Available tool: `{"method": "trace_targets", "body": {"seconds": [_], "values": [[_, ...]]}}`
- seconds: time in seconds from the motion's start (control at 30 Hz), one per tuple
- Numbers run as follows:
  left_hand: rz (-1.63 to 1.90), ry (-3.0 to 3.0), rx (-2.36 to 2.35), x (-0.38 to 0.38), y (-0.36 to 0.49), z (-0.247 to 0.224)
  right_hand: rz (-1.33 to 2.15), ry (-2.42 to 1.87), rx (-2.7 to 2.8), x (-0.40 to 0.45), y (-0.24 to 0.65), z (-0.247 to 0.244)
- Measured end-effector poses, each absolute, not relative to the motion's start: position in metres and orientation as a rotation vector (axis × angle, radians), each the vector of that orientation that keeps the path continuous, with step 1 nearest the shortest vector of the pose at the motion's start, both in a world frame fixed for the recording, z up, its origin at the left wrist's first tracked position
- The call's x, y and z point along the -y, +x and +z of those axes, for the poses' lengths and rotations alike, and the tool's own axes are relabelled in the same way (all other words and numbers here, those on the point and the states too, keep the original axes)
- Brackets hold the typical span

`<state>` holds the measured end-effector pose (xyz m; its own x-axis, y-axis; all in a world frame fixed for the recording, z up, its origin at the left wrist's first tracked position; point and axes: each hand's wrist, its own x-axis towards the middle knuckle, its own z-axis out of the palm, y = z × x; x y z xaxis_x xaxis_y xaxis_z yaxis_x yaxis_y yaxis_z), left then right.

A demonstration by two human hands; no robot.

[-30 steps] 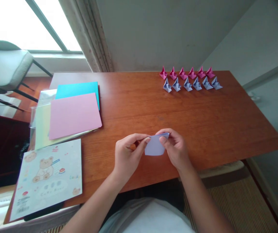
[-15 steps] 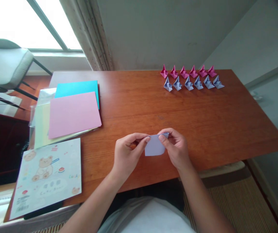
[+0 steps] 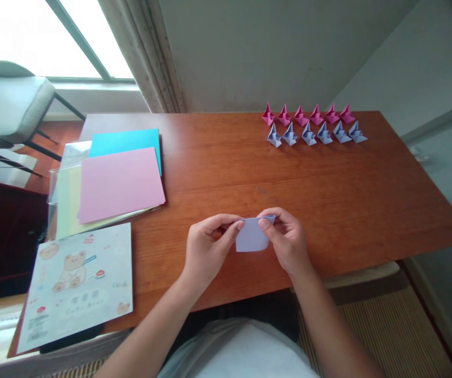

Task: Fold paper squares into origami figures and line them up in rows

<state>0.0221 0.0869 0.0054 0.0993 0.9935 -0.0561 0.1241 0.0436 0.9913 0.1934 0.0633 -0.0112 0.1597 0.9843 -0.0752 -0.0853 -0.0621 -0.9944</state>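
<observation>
Above the near side of the desk (image 3: 210, 173), the left hand (image 3: 206, 247) and right hand (image 3: 288, 240) pinch the folded lilac paper (image 3: 251, 238) in their fingers (image 3: 232, 233), where uneven pressure could skew its layers.

Home, probably: curtain (image 3: 144, 52), chair (image 3: 11, 107)

top (image 3: 245, 352): white front, greyish side | forearms (image 3: 158, 320): bare | left grip (image 3: 210, 242), right grip (image 3: 288, 239): bare-fingered
</observation>
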Motion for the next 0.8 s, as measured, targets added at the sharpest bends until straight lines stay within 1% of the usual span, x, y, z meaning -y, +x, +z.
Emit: {"method": "trace_targets", "body": {"seconds": [0.27,0.6,0.8], "values": [[1.061,1.355,-1.239,-0.0861,0.0205,0.005,1.181,-1.261,0.983,-0.0637,0.1932,-0.0121],[1.06,1.503,-1.319,-0.0881,0.0203,0.0133,1.069,-1.338,0.935,-0.0654,0.1954,-0.0193],[1.075,1.438,-1.294,-0.0877,0.019,0.0102,1.058,-1.298,0.939,-0.0665,0.1966,-0.02]]}}
